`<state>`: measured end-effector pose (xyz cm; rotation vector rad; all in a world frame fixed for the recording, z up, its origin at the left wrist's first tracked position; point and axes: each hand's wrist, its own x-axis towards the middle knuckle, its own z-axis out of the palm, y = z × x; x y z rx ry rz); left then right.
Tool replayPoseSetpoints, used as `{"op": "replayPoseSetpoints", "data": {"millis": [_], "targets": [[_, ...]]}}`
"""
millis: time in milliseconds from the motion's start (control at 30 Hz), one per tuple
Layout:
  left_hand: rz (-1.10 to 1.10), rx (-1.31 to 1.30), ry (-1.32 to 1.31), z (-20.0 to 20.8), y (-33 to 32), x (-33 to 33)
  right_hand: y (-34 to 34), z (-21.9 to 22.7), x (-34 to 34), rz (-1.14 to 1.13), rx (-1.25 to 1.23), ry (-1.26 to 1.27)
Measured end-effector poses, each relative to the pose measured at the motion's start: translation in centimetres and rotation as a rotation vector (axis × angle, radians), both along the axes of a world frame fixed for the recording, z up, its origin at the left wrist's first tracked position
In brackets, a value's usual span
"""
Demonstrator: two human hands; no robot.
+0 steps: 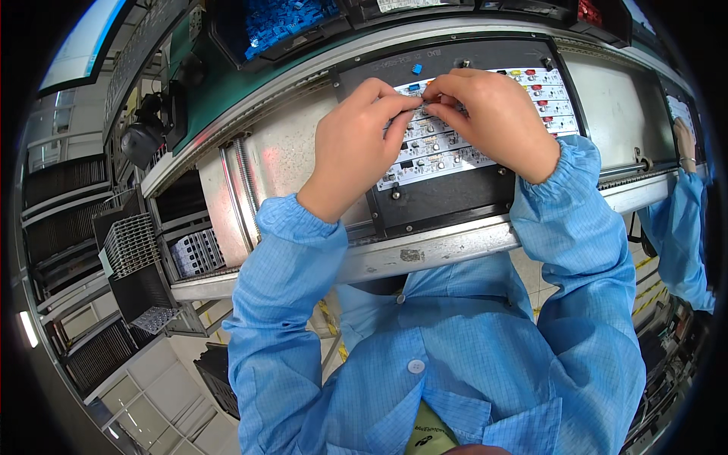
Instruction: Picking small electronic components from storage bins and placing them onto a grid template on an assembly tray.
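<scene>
My left hand point(355, 144) reaches over a white circuit board panel point(425, 174), its thumb and index finger closed in a pinch. From the other side my right hand point(497, 117) comes in, fingers also pinched, and the fingertips of both hands nearly meet over the panel's upper rows. Whatever they hold between them is too small and too covered to make out. The panel, divided into rows with small parts, lies in a black carrier point(455, 205). A loose-looking blue connector point(417, 69) rests on the carrier's far border. Red parts point(537, 87) stand along the panel's right side.
The carrier sits on a metal-railed conveyor point(409, 256). Beyond it are a black bin of blue parts point(292, 23) and a bin of red parts point(591, 12). At far right, a co-worker's hand point(684, 140) is over another board. Racks point(133, 243) stand at left.
</scene>
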<state>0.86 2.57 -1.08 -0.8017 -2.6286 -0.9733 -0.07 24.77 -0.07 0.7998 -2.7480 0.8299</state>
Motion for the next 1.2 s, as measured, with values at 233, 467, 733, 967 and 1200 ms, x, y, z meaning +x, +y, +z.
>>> {"op": "replayPoseSetpoints", "data": {"millis": [233,467,733,967,1200], "targets": [[0.015,0.034,-0.039,0.1,-0.1,0.0,0.1,0.3,-0.2,-0.039,-0.013,0.028],[0.028,0.107,-0.102,0.2,0.0,-0.1,1.0,0.2,-0.8,-0.069,-0.042,0.022],[0.019,0.126,-0.093,0.1,0.1,-0.1,3.3,3.4,-0.9,-0.107,0.044,-0.298],[0.007,0.126,-0.113,0.3,0.2,0.0,5.0,4.0,-0.6,-0.055,0.18,-0.436],[-0.012,0.116,-0.083,0.0,0.2,-0.2,5.0,4.2,-0.8,-0.038,0.229,-0.511]]}}
